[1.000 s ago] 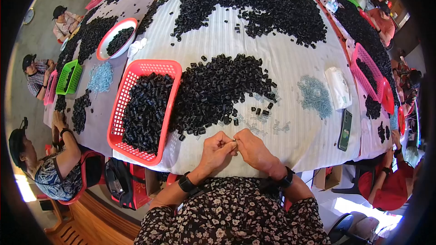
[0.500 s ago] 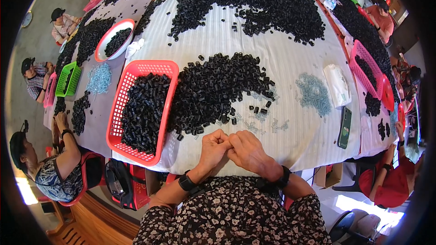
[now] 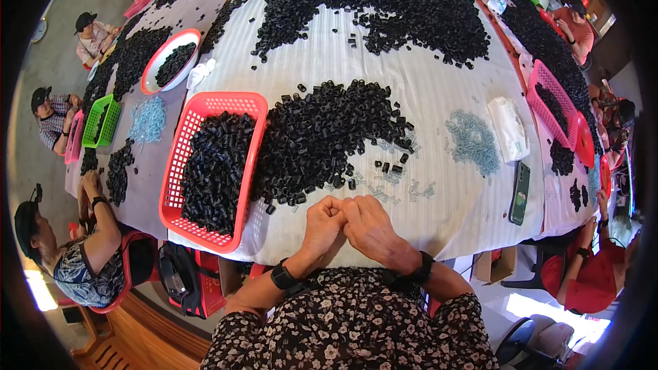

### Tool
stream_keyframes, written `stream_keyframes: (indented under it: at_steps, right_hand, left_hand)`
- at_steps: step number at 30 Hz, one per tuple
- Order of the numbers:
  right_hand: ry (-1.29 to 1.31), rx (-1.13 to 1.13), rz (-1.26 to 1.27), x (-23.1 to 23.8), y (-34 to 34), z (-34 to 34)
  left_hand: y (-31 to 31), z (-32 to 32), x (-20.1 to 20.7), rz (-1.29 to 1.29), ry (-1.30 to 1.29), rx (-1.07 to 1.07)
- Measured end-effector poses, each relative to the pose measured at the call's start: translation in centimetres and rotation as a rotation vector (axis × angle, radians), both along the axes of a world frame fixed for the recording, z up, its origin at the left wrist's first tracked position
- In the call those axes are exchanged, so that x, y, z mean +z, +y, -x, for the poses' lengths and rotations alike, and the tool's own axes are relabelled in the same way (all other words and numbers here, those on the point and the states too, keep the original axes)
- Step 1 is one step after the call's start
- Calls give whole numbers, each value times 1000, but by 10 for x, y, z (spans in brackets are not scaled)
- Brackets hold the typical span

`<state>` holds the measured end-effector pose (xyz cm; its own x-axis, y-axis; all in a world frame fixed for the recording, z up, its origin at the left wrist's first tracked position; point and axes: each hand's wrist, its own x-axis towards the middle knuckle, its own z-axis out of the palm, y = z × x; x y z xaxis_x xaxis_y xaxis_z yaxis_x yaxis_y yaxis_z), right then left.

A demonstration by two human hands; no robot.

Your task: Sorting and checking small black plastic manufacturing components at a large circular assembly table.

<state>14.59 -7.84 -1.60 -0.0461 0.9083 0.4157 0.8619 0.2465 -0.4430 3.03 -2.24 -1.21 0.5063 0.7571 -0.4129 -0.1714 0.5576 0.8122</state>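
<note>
My left hand (image 3: 322,231) and my right hand (image 3: 371,231) meet fingertip to fingertip above the near edge of the white-covered table. Both are closed in a pinch, and whatever sits between the fingers is hidden. Just beyond them spreads a heap of small black cylindrical plastic parts (image 3: 329,137). A few small clear pieces (image 3: 418,190) lie scattered by the heap's near right side. To the left of my hands stands a red perforated basket (image 3: 236,233), holding many of the same black parts.
A pile of clear bluish pieces (image 3: 473,142), a white tissue pack (image 3: 508,130) and a dark phone (image 3: 520,194) lie on the right. Farther back spreads a larger black heap (image 3: 425,20). People sit along both sides, near a green basket (image 3: 101,121) and a red-rimmed basin (image 3: 149,72).
My hands stay together at nearly the same place, with only slight shifts of the fingers. The heaps and basket look unchanged.
</note>
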Motion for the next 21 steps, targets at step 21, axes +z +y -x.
stream_keyframes:
  at_steps: [21]
  right_hand:
    - [-246, -69, -9, -8, 6, 4]
  left_hand:
    - [-4, 6, -13, -52, -61, 38]
